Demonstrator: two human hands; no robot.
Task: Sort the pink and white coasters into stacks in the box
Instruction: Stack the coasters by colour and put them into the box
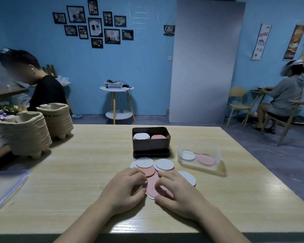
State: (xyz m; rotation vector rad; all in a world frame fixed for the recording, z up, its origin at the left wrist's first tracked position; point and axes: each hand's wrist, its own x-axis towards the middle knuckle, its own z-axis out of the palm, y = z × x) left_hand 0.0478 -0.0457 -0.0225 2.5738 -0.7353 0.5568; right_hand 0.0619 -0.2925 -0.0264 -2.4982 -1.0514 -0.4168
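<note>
A dark box (pixel 151 144) stands on the table, holding a white stack (pixel 141 136) on the left and a pink stack (pixel 158 137) on the right. In front of it lies a loose pile of coasters: white ones (pixel 164 164) and pink ones (pixel 148 171). My left hand (pixel 125 186) and my right hand (pixel 179 190) rest on the near side of the pile. Their fingertips pinch the edges of a pink coaster (pixel 153 187) that lies over a white one.
A clear plastic box (pixel 200 158) with a white and a pink coaster sits right of the dark box. Two stacks of cardboard egg trays (pixel 28 134) stand at the table's left. One person sits at far left, another at far right.
</note>
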